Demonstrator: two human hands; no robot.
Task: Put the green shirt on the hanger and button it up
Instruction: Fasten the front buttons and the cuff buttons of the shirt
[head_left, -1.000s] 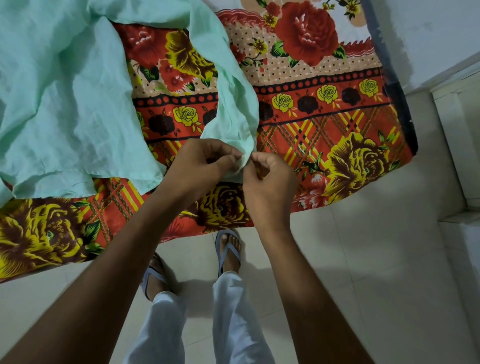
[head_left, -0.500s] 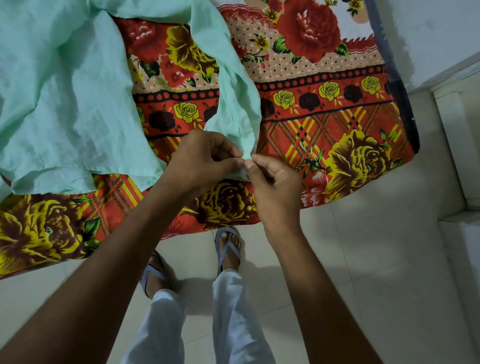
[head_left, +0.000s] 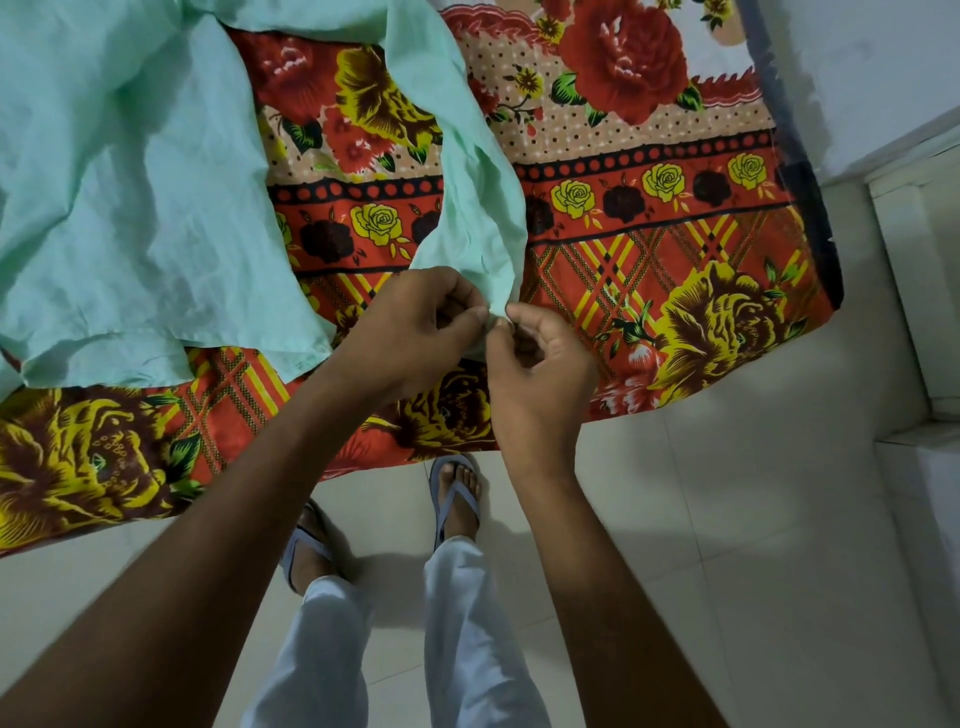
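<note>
**Both hands pinching the shirt's hem corner**

I am pinching a low corner of the green shirt (head_left: 130, 208) between thumb and forefinger of my left hand (head_left: 415, 332), the other fingers curled in. My right hand (head_left: 540, 369) is nipping the same edge just beside it, fingertips touching. The shirt is lying spread over the floral bedsheet (head_left: 675, 249), mostly up and to the left of my hands, one strip trailing down into them.
</note>
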